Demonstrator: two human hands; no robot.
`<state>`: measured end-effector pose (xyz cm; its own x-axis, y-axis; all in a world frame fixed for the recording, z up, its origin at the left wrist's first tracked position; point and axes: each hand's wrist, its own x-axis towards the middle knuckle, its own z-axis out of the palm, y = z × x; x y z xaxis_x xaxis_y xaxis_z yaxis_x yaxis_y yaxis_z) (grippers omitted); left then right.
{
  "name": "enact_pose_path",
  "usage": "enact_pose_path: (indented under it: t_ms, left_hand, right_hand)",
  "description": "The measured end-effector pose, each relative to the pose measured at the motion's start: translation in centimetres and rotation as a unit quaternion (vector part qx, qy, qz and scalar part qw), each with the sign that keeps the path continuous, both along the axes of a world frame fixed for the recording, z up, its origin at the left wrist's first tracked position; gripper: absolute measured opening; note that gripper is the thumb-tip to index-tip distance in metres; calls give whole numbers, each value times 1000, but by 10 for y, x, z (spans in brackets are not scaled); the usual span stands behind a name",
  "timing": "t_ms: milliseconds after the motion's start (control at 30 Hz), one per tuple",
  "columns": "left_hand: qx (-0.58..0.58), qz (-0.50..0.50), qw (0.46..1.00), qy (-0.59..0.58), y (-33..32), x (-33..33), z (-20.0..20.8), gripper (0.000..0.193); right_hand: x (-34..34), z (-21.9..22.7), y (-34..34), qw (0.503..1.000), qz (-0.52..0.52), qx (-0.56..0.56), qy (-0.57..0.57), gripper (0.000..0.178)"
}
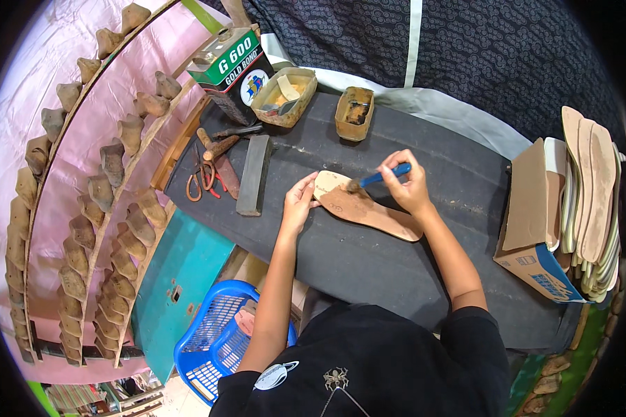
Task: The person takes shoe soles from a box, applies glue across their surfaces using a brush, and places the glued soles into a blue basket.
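Note:
A tan shoe insole [382,219] lies slantwise on the dark work table [341,278], its wide end toward my left hand. Part of that end is pale, and a darker, wet-looking brown patch spreads beside it. My left hand [299,203] pinches the rim of the wide end between thumb and fingers. In my right hand [409,186] is a small brush with a blue handle [384,175]. Its bristles rest on the insole at the edge of the darker patch. My right forearm passes close to the narrow end.
Behind stand a green-and-black metal can [233,76], a tub [285,97] and a small stained container [355,115]. A grey block [254,175] lies beside scissors [202,177]. At right is a cardboard box [528,201] by stacked soles [591,187]; below, a blue basket [209,340].

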<state>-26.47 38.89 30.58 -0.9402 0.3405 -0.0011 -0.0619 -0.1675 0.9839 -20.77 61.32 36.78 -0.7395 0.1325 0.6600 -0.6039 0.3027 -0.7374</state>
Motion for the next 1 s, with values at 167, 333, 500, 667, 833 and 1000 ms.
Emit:
enact_pose_path:
  t_ms: [167,333,500,667,833,1000]
  left_hand:
    - [2,7,1000,-4,1,2,2,34]
    - [9,2,1000,1,0,0,-1,34]
    - [8,-1,1000,-5,0,0,0,34]
    - [-13,7,1000,-3,0,1,2,34]
    - [2,6,1000,-3,0,1,2,34]
    - [4,4,1000,1,-1,1,0,34]
  right_hand:
    - [1,1,8,998,-27,-51,1,14]
    - [1,6,-7,986,25,-158,-43,14]
    - [-4,-2,-6,989,49,-108,-94,14]
    - [-8,-8,14,999,-10,-44,-24,17]
    - [-1,4,11,992,-25,-124,-28,15]
    - [-4,3,-4,989,22,-137,-46,15]
